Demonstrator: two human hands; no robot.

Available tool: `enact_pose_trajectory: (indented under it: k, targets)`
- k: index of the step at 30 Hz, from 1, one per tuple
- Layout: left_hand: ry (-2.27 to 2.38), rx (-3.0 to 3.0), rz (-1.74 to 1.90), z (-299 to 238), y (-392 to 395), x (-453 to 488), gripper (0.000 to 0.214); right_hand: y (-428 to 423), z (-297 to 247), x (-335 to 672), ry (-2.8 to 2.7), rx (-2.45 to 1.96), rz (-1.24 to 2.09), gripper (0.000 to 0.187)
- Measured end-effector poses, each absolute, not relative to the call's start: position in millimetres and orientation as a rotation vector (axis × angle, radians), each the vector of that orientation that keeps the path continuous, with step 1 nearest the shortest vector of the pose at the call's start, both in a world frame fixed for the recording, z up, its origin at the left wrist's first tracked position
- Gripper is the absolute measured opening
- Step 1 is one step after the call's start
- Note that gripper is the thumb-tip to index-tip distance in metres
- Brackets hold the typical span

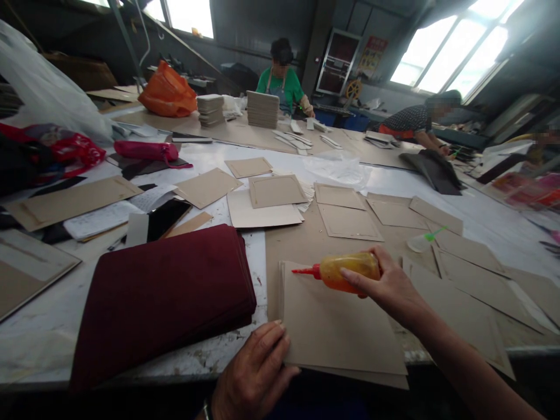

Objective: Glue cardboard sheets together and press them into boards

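Observation:
My right hand point(389, 286) is wrapped around a squeeze bottle point(350, 270) with amber contents, probably glue. The bottle lies nearly level, and its red nozzle points left over the top left corner of a grey-brown cardboard sheet point(336, 326). More sheets lie under this one, and their edges show at the left and near sides. At the stack's near left corner, my left hand point(254, 373) has its fingers closed on the cardboard edge. Left of the stack is a pile of dark maroon covers point(166, 297).
Several cardboard pieces with glue lines point(350, 221) spread across the white table. A small bottle with a green nozzle point(422, 241) lies at right. A notebook point(109, 217), pink pouch point(146, 151) and orange bag point(168, 93) are at left. Two people point(282, 81) work farther back.

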State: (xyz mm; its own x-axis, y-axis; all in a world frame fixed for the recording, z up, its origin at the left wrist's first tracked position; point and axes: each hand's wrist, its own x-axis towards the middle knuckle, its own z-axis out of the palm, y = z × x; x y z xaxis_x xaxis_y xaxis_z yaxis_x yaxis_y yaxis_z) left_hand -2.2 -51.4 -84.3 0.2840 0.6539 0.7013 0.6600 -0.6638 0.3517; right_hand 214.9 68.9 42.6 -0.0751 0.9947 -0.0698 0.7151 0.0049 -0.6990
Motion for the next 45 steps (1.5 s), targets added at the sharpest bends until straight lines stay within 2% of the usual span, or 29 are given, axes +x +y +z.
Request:
enact_pose_trajectory:
  k: [5, 11, 22, 28, 39, 45]
  targets:
    - [-1.28, -2.512, -1.346, -83.7, -51.3, -1.8, 0.029, 65.9, 47.1, 217.3, -1.839, -1.751, 0.944, 0.043]
    - [-1.244, -2.5, -1.371, -84.8, -50.3, -1.7, 0.025, 70.6, 49.6, 209.8, -1.823, -1.713, 0.876, 0.041]
    - [-1.261, -2.473, -1.424, -83.1, -52.9, -0.9, 0.025, 58.8, 55.7, 211.4, -1.85, -1.732, 0.988, 0.04]
    - [-1.258, -2.461, -1.411, -86.1, -53.5, -0.7, 0.026, 66.1, 51.4, 209.6, -1.892, -1.737, 0.77, 0.04]
    - [-1.281, -2.467, -1.408, -87.3, -54.3, -0.3, 0.021, 61.4, 56.7, 210.3, -1.881, -1.756, 0.892, 0.041]
    - [-1.278, -2.464, -1.404, -87.8, -54.4, 0.5, 0.022, 68.3, 51.2, 207.3, -1.896, -1.753, 0.743, 0.043]
